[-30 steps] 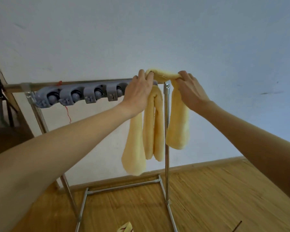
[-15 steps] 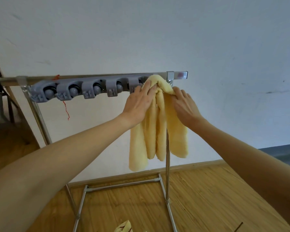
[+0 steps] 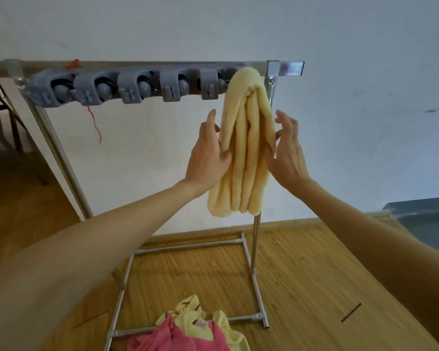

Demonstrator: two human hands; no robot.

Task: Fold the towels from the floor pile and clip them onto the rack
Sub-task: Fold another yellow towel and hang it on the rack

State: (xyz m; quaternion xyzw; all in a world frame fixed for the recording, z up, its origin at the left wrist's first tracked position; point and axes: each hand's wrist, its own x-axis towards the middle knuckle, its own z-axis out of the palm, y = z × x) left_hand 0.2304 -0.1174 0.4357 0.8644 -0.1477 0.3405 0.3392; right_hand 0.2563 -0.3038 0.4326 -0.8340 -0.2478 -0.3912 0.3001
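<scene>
Folded yellow towel [image 3: 243,148] hangs on rack [image 3: 147,65] btwn 2 hands: left [image 3: 208,153] & right [image 3: 285,153] flat-fingered against it.

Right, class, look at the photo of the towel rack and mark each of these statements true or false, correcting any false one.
1. A folded yellow towel hangs at the right end of the rack. True.
2. The left hand holds a pink towel. False: it rests against the left side of the yellow towel, with its fingers straight.
3. Every grey clip on the rack holds a towel. False: the five grey clips left of the yellow towel hold none.
4. Pink and yellow towels lie in a pile on the wooden floor. True.
5. The right hand is at the towel's right side. True.
</scene>
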